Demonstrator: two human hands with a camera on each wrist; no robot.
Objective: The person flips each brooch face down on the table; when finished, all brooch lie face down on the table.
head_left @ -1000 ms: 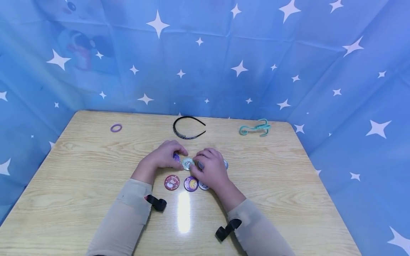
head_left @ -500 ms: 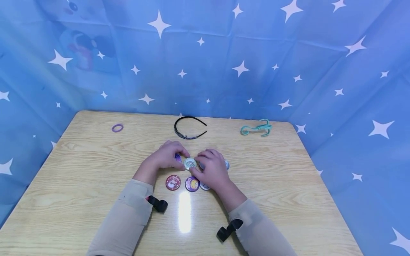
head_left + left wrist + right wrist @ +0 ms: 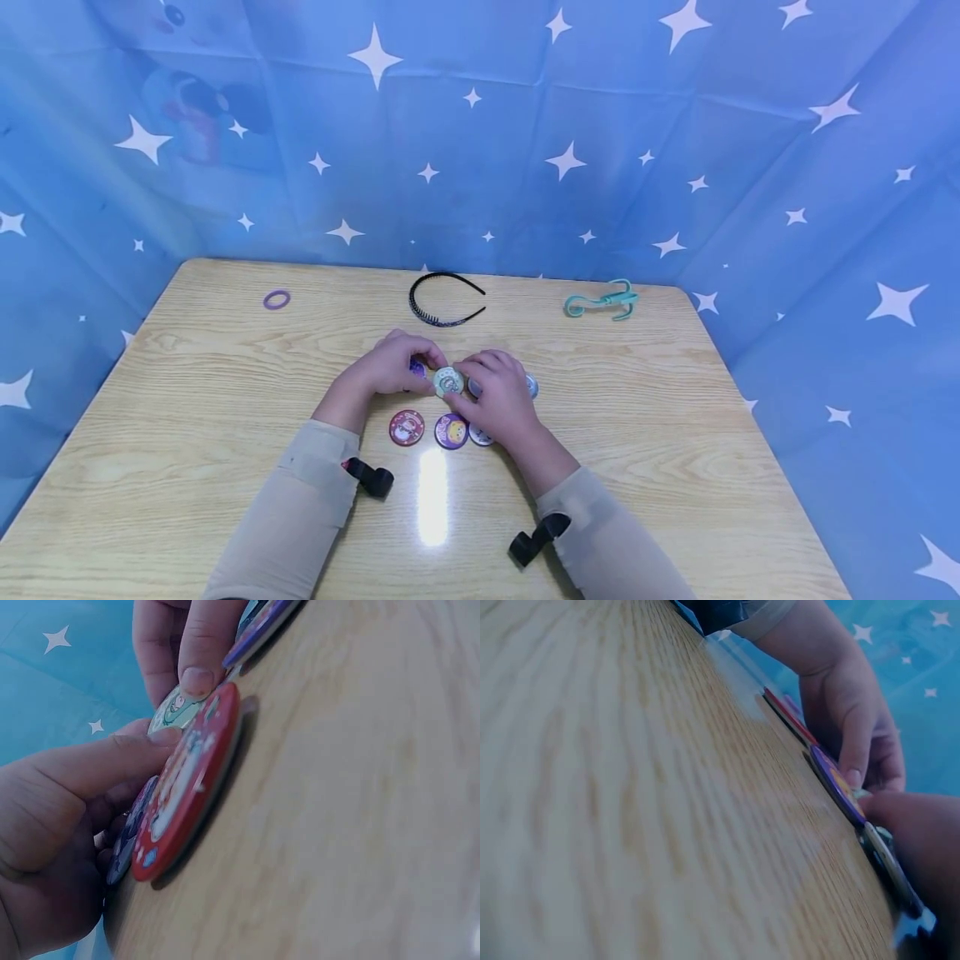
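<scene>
A pale green round button badge [image 3: 448, 382] with a printed figure lies between both hands. My left hand [image 3: 392, 364] holds its left edge with thumb and forefinger. The right hand [image 3: 498, 395] grips its right side, the right thumb [image 3: 197, 679] on its face in the left wrist view. A purple badge [image 3: 417, 369] is partly hidden under the left hand. Nearer me are a red badge [image 3: 407, 428], a purple badge with a yellow character [image 3: 452, 432], and a whitish badge [image 3: 480, 436] partly covered by the right hand. Another badge [image 3: 532, 386] shows beyond the right hand.
Along the back of the wooden table [image 3: 187, 375] lie a purple ring [image 3: 277, 299], a black toothed headband [image 3: 425, 315] and a teal claw-like item [image 3: 602, 300]. A blue star-printed cloth [image 3: 480, 142] hangs behind the table.
The left fingers have closed in on the green badge. It has turned a little and shifted slightly right and away from me. The other badges keep their places on the table.
</scene>
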